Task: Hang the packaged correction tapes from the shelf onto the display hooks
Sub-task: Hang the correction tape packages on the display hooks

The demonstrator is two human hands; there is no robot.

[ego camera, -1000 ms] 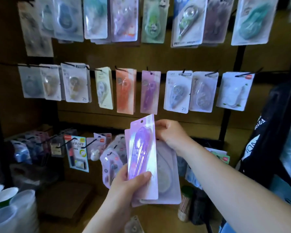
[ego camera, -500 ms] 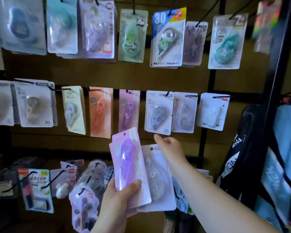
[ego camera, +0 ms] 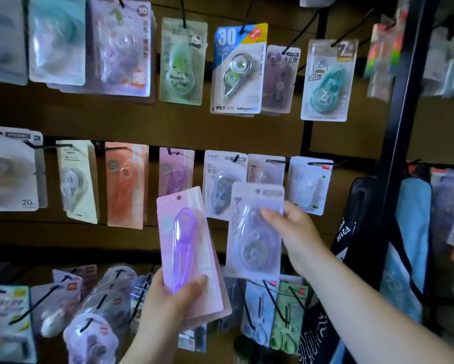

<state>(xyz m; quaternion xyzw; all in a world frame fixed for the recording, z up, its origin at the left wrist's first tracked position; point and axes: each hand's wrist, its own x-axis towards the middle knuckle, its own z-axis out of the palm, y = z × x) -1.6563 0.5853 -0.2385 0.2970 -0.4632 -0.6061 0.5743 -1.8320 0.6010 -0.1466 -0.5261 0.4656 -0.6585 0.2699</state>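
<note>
Hands up at the display wall (ego camera: 220, 132), both full. My left hand (ego camera: 168, 303) grips a small stack of purple packaged correction tapes (ego camera: 186, 248) by the bottom end, thumb (ego camera: 197, 282) pressed across the front card, the other fingers hidden behind it. Front pack stands nearly upright, leaning a little left at the top, its hang hole free. At least one more pinkish card shows behind it at the lower right.

My right hand (ego camera: 296, 235) holds a single clear pack (ego camera: 254, 229) with a pale teardrop-shaped tape inside. Fingers (ego camera: 269, 215) curl over its right edge onto the blister; thumb not visible. This pack is raised in front of the middle row, overlapping the grey pack marked T-9267 (ego camera: 222, 179) and the beige pack (ego camera: 265, 169) beside it. Its hole sits below the beige pack's hook (ego camera: 275, 161), not on it.

Middle row of the wall: cream, orange and purple packs hanging leftwards, a white one (ego camera: 310, 185) to the right. Black upright post (ego camera: 404, 101) at the wall's right edge.
</note>
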